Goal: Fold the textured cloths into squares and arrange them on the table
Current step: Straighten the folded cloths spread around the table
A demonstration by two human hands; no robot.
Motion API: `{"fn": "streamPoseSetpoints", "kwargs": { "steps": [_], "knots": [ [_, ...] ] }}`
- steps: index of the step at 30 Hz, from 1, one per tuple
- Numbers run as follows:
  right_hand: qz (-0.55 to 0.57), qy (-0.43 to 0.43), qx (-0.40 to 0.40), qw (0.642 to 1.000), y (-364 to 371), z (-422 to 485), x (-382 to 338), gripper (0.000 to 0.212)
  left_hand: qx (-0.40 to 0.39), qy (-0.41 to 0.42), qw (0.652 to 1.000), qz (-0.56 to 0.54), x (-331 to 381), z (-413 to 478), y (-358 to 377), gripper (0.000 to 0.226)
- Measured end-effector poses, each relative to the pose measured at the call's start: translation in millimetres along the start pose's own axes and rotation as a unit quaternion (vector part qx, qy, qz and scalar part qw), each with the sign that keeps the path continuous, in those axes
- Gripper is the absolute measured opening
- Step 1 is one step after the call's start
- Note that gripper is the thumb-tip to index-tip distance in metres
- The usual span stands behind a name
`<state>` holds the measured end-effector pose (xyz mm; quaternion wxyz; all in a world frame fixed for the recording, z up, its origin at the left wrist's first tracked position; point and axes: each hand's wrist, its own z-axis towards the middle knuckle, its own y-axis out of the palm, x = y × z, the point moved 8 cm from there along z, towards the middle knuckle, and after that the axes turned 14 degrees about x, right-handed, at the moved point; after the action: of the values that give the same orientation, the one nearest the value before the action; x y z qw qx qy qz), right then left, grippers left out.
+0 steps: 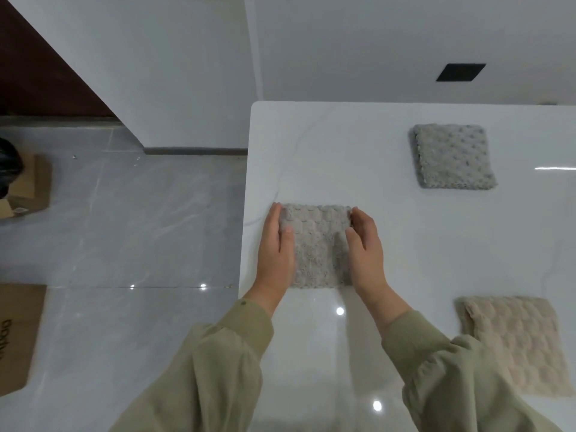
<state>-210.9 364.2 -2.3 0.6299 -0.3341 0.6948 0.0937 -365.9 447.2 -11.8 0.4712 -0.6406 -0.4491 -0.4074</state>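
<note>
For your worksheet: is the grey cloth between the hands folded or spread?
Folded: the grey cloth forms a small, thick square on the table.

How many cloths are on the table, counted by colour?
Grey cloths: 2
Beige cloths: 1
Total: 3
</note>
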Motion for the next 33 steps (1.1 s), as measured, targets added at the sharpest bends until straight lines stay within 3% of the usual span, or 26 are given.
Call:
{"fn": "streamPoseSetpoints", "kwargs": {
  "steps": [9, 14, 16, 19, 22, 27, 33],
  "knots": [
    [-0.039, -0.016, -0.022, 0.999, 10, -4, 1, 0.046, 0.029, 0.033, 0.998, 0.047, -3, -2, 6, 0.051],
    [-0.059, -0.022, -0.038, 0.997, 8, -5, -5, 0.048, -0.010, 0.063, 0.993, 0.102, 9, -8, 2, 0.052],
    [-0.092, -0.054, -0.041, 0.993, 6, -9, -10, 0.054, -0.027, 0.131, 0.966, 0.221, 19, -10, -7, 0.055],
    [-0.222, -0.157, -0.038, 0.962, 8, -23, -26, 0.057, -0.042, 0.240, 0.869, 0.430, 34, -14, -24, 0.060],
    [-0.320, -0.233, -0.033, 0.918, 23, -49, -49, 0.064, -0.058, 0.317, 0.788, 0.524, 49, -18, -40, 0.063],
    [-0.394, -0.280, 0.011, 0.875, 62, -92, -79, 0.072, -0.071, 0.371, 0.737, 0.560, 62, -11, -86, 0.064],
    [-0.401, -0.256, 0.087, 0.875, 104, -145, -100, 0.075, -0.104, 0.443, 0.715, 0.530, 80, -7, -149, 0.063]
  ]
}}
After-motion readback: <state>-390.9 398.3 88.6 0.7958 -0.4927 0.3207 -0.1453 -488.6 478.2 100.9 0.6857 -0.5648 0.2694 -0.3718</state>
